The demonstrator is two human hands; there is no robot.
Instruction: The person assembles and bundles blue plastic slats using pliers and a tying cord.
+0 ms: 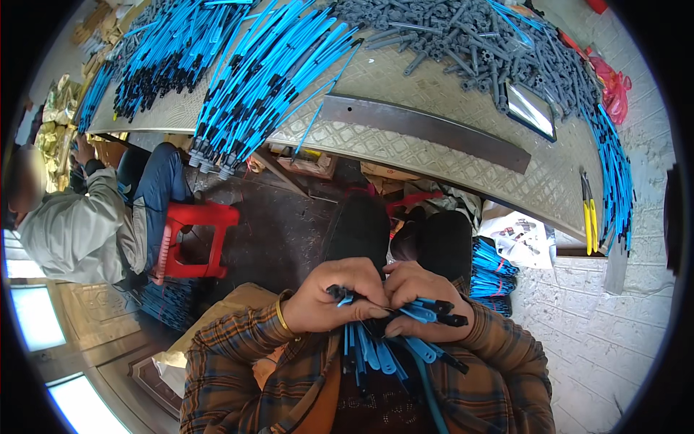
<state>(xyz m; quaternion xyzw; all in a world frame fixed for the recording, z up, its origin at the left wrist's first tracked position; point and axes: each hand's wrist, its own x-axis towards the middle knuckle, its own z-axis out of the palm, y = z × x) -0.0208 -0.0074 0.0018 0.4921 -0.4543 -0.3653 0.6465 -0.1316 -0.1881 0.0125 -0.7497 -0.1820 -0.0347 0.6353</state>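
Closest to the camera is the wearer's brown plaid jacket, its sleeves angling inward until the two hands meet in front of the chest. Between them sits a loose handful of blue plastic strips, several with a hole near the end, others black-tipped.

The relation that matters is how the strips run. Most fan out from under the meeting fingertips back toward the wearer's chest, long axis roughly front to back, so they lie on the near side of both hands. A few black-ended strips run crosswise instead, over the right palm and out past its outer edge; the right hand is the nearer one to these. The left hand has a short black end with a bit of blue jutting from its curled fingers, and its thumb presses inward close to the right thumb. Both hands are closed in a pinch on strips; exactly which strip each thumb bears on is hard to make out, as fingers cover the joint.

Beyond the knees, well apart from the hands, the patterned table carries piled blue bundles, a heap of grey plastic tubes, a flat metal bar and yellow-handled pliers.
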